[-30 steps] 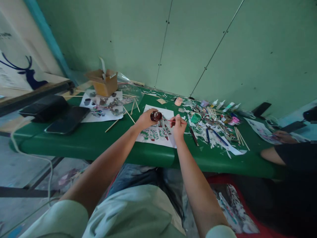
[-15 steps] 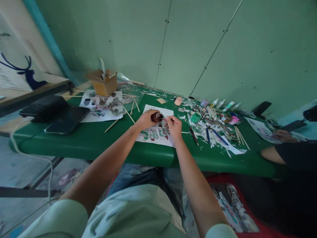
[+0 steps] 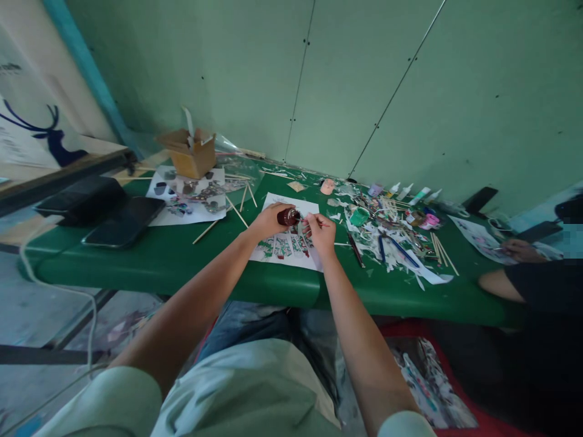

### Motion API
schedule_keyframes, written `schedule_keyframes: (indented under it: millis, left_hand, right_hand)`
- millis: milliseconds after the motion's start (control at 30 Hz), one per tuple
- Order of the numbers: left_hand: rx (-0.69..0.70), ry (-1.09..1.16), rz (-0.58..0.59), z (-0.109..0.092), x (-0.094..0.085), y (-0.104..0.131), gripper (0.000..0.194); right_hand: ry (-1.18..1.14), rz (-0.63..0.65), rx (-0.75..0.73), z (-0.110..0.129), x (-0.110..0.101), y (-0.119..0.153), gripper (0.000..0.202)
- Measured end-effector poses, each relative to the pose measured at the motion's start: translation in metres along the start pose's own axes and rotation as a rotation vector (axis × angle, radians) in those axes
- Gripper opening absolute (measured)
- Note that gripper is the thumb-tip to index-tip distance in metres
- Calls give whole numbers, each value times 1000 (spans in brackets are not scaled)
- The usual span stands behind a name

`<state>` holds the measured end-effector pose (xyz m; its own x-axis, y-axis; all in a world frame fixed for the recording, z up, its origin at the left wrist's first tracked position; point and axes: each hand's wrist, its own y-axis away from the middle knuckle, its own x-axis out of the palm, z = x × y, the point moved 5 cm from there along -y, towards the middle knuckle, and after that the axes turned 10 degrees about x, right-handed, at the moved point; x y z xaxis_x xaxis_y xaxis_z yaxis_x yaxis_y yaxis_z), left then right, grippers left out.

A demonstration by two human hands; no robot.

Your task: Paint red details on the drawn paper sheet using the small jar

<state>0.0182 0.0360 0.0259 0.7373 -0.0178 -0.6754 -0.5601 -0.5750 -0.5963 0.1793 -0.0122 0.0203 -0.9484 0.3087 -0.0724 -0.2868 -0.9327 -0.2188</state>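
A small dark red jar [image 3: 286, 216] is tilted in my left hand [image 3: 268, 220], whose fingers wrap round it. Its open mouth faces right, toward my right hand [image 3: 321, 230]. That hand is closed in a pinch on a thin stick-like tool, too fine to make out well, with its tip close to the jar's mouth. Beneath both hands lies a white sheet of paper [image 3: 291, 261] with green and red painted patterns in rows. My right hand covers part of its right edge.
To the right, pliers [image 3: 398, 249], white scraps, a green paint pot [image 3: 359, 216] and several small bottles crowd the green table [image 3: 182, 261]. A cardboard box [image 3: 194, 155], loose sticks and a black phone [image 3: 122, 221] are left. Another person's hand [image 3: 523, 250] works at far right.
My right hand has shifted very slightly, its tool still by the jar's mouth. The jar stays in my left hand, in almost the same place.
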Motion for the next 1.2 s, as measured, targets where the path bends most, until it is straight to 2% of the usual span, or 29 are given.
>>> schedule_keyframes:
  millis: [167, 533, 800, 1200]
  left_hand:
    - [-20, 7, 0, 1, 0, 0, 62]
    - [-115, 33, 4, 5, 0, 2, 62]
    - [-126, 31, 1, 5, -1, 1, 63]
    - [-145, 24, -40, 7, -2, 1, 59]
  right_hand:
    - [-137, -69, 60, -2, -6, -2, 40]
    - [-40, -136, -15, -1, -11, -3, 39]
    - [71, -30, -67, 2, -4, -2, 27]
    - [61, -86, -101, 1, -9, -4, 17]
